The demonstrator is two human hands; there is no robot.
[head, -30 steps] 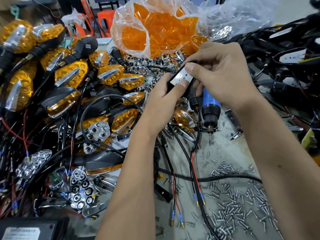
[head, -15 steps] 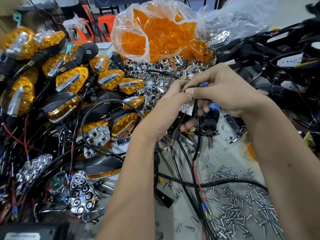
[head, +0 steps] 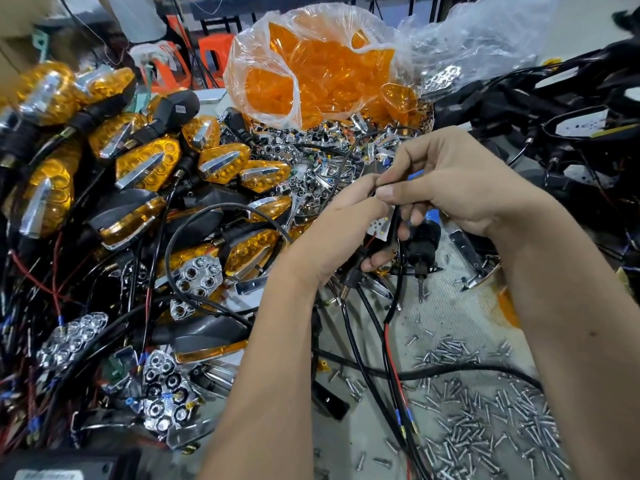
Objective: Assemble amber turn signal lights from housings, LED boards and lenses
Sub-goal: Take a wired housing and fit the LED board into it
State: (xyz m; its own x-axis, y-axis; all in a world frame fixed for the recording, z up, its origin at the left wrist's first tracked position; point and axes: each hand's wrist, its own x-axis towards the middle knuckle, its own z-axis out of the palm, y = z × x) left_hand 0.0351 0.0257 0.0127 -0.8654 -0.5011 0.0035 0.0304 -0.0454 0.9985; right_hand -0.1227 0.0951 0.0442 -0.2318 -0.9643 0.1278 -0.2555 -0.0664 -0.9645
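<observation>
I see my left hand (head: 341, 220) and right hand (head: 446, 188), each grip pinched on a black cable (head: 393, 271); the LED board (head: 379, 228) is mostly hidden, labels unreadable

Amber honeycomb-patterned lenses (head: 147, 164), a clear bag (head: 311, 67) of orange lenses, silver screws (head: 491, 420), black-and-red wires (head: 389, 327).

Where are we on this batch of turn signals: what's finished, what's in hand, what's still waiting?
Done: a pile of finished amber lights sits at the left. In hand: the left hand and right hand pinch a black wire beside a small LED board; no lens is on it yet. Left: the bag of lenses looks full, loose reflectors and screws wait, and black housings fill the right.
</observation>
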